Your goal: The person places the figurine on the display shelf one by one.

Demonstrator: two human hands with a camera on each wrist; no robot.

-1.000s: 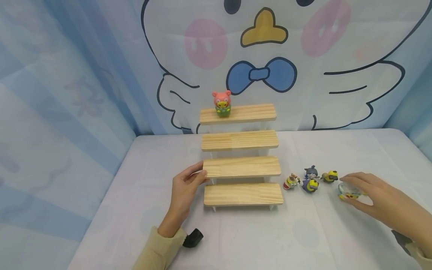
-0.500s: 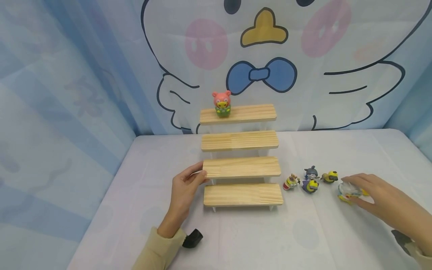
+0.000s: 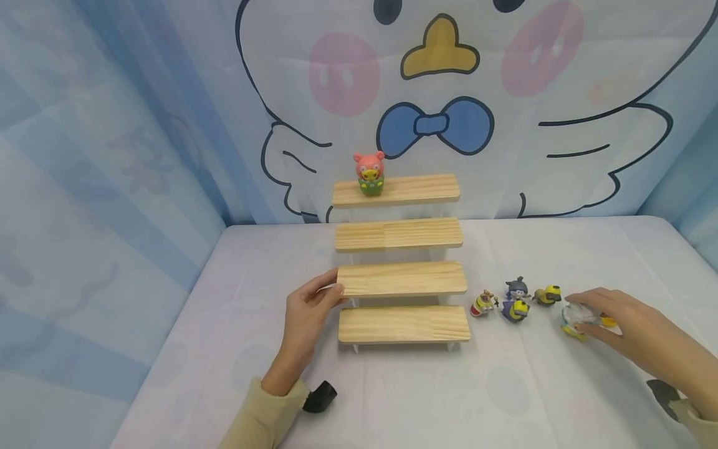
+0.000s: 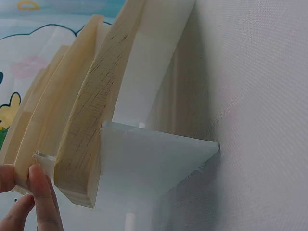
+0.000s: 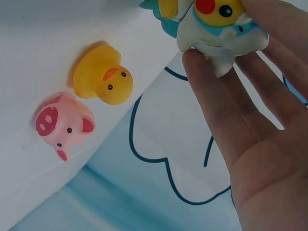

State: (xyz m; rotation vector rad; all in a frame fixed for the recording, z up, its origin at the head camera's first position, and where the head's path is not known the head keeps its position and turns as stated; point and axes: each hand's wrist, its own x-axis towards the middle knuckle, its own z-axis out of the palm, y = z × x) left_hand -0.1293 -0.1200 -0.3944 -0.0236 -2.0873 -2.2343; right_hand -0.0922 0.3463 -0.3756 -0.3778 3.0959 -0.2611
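Observation:
In the head view my left hand (image 3: pixel 305 321) grips the left end of the third wooden shelf (image 3: pixel 401 279) from the top of a stepped rack. The left wrist view has its fingers (image 4: pixel 42 195) against a plank's end beside a clear support (image 4: pixel 154 154). On the right, my right hand (image 3: pixel 628 324) holds a white figure (image 3: pixel 573 317) low at the table. The right wrist view shows that figure (image 5: pixel 216 29), with a yellow face and a red cheek, between thumb and fingers. A yellow duck (image 5: pixel 103 74) and a pink pig (image 5: pixel 65 122) lie near it.
A pink-headed figure (image 3: pixel 370 173) stands on the top shelf (image 3: pixel 421 189). Several small figures, among them a grey one (image 3: pixel 517 287) and a red-and-white one (image 3: pixel 483 303), sit between the rack and my right hand. A printed curtain (image 3: pixel 437 143) hangs behind.
The white figure has turned in my right hand, its coloured face no longer toward the head view. My left hand keeps its place on the shelf.

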